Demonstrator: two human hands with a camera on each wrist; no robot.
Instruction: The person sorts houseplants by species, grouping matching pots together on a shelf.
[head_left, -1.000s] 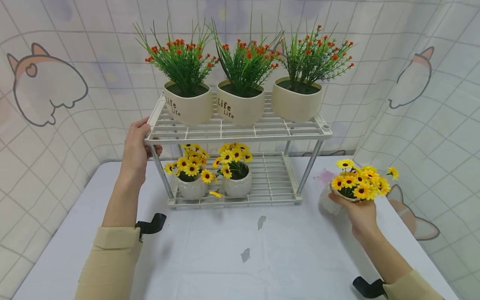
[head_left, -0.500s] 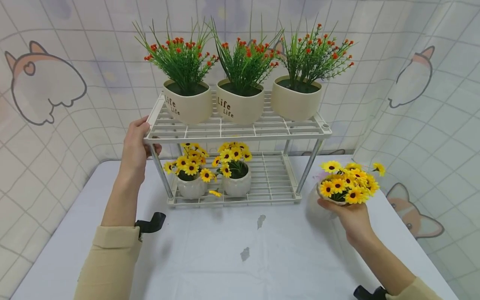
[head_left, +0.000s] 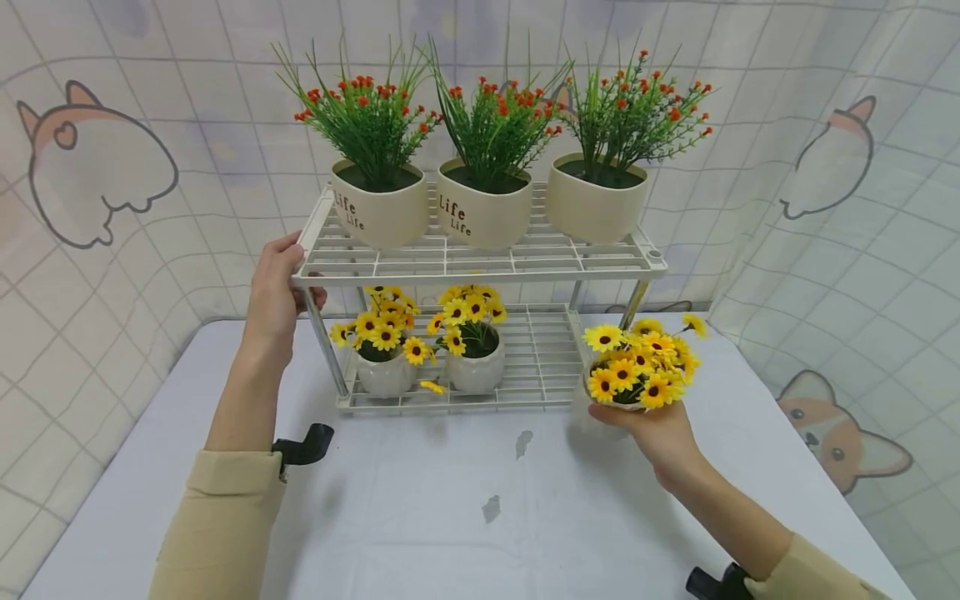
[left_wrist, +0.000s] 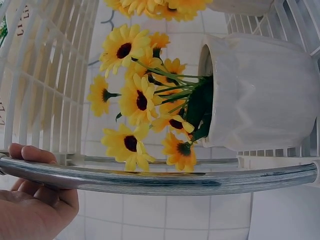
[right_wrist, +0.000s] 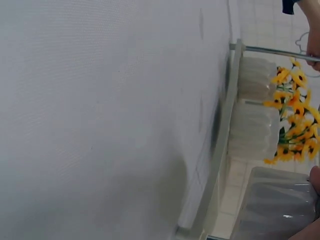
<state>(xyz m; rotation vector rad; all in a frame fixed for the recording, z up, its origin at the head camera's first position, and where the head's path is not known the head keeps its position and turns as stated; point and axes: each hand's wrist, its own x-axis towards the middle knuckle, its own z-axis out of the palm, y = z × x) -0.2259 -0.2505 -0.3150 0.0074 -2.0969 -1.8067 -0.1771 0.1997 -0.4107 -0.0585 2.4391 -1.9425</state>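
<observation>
The right hand [head_left: 660, 433] cups a small white pot of yellow daisies [head_left: 637, 371] from below, just off the front right corner of the white two-tier rack [head_left: 480, 262], above the table [head_left: 450, 517]. This looks like the carry-in step; next the pot needs guiding onto the bare right part of the lower shelf [head_left: 543, 358] (two daisy pots already sit left). Farther back, the left hand [head_left: 272, 292] grips the top shelf's corner.

left hand [head_left: 272, 296]: raised, fingers curled, gripping | right hand [head_left: 660, 433]: forward, palm up, fingers cupped, holding
</observation>
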